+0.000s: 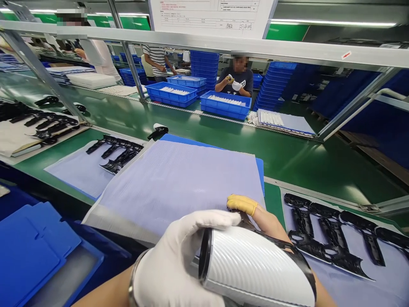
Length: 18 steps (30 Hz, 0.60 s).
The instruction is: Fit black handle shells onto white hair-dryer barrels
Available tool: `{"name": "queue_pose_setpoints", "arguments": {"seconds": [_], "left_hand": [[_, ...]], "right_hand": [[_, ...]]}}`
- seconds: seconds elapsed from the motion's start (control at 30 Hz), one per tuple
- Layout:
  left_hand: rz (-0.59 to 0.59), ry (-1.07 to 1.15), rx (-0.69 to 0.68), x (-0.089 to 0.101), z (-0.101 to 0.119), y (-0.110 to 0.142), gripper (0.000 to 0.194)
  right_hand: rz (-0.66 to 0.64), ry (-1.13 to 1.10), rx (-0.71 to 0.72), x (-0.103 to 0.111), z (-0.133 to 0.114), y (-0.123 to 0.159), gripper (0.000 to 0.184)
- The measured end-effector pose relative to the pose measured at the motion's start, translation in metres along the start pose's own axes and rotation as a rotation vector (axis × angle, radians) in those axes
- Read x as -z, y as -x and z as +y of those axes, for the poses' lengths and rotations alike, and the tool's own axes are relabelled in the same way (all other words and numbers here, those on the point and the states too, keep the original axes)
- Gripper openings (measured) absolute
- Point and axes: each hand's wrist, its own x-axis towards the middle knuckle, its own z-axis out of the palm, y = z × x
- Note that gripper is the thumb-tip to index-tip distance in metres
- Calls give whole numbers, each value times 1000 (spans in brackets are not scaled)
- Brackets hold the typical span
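Observation:
A hair dryer housing [255,260], with a white ribbed outer face and black edges, lies tilted close to me at the bottom of the view. My left hand [169,256], in a white glove, is curled round its open black-rimmed end, thumb and fingers on either side. Behind the housing is my right hand [252,211], wearing yellow finger covers and closed on a dark part of it; the housing hides most of that palm. Just beyond both hands lies a stack of pale sheets [182,183].
Black housing shells lie on a sheet at right [332,230] and another group at left [116,149]. Blue plastic boxes [28,251] stand lower left. A metal frame bar [204,41] crosses above the green bench [287,149]. A co-worker [234,81] sits opposite behind blue trays [225,111].

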Motion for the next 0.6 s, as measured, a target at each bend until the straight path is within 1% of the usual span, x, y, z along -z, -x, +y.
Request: {"name": "queue_pose_setpoints", "arguments": {"seconds": [0.03, 0.07, 0.13, 0.17, 0.27, 0.4, 0.5, 0.6], "left_hand": [[-38, -10, -34, 0, 0, -2, 83], [-75, -26, -59, 1, 0, -4, 79], [-133, -69, -75, 5, 0, -5, 70], [-147, -90, -72, 7, 0, -5, 69], [-149, -127, -54, 12, 0, -2, 72], [-132, -115, -50, 12, 0, 0, 74], [-171, -134, -74, 11, -2, 0, 82], [-162, -142, -92, 14, -6, 2, 86]], "right_hand": [[13, 7, 11, -1, 1, 0, 34], [23, 15, 24, -2, 1, 0, 35], [49, 48, 55, -3, 2, 0, 33], [65, 73, 75, -4, 2, -1, 32], [126, 155, 154, -6, 4, -4, 29], [215, 239, 263, -4, 8, -8, 28], [241, 316, 368, 0, 10, -11, 34], [280, 377, 440, 2, 9, -14, 37]]}}
